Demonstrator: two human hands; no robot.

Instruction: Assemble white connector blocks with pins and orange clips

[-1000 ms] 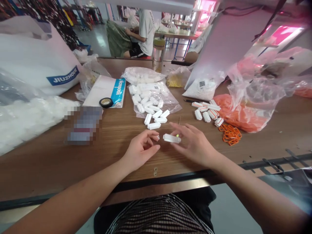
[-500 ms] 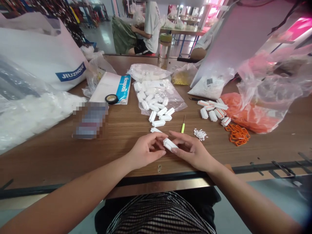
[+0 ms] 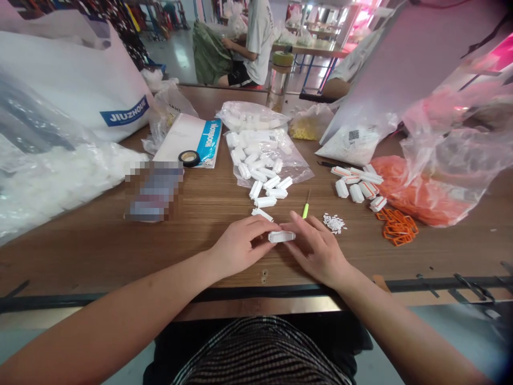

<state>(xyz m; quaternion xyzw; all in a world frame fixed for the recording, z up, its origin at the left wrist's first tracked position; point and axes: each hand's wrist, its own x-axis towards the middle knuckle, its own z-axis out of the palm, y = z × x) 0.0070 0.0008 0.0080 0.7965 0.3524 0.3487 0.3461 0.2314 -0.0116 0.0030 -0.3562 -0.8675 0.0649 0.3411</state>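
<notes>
A white ribbed plastic block (image 3: 281, 236) sits level between my hands, just above the table near its front edge. My left hand (image 3: 242, 243) pinches its left end between thumb and fingers. Around the right end, my right hand (image 3: 320, 248) has its fingers stretched and apart; whether they touch the block I cannot tell. Beyond the hands, several similar white blocks (image 3: 265, 202) trail from a clear bag (image 3: 296, 170). A thin pick with a yellow-green handle (image 3: 306, 210) lies just past my right fingers. Small white pegs (image 3: 334, 223) form a pile to its right.
At right are white blocks with orange strips (image 3: 367, 189), loose orange frames (image 3: 398, 227) and a bag of orange parts (image 3: 436, 198). A notebook (image 3: 188, 139), black tape roll (image 3: 189, 158) and blurred-out object (image 3: 154, 192) lie left. A bottle (image 3: 279, 80) stands behind; a person (image 3: 256, 43) sits beyond.
The block has turned from slanted to level, its ribbed side now facing me. My left fingers have closed on it, while my right fingers have loosened and straightened. The view has shifted slightly.
</notes>
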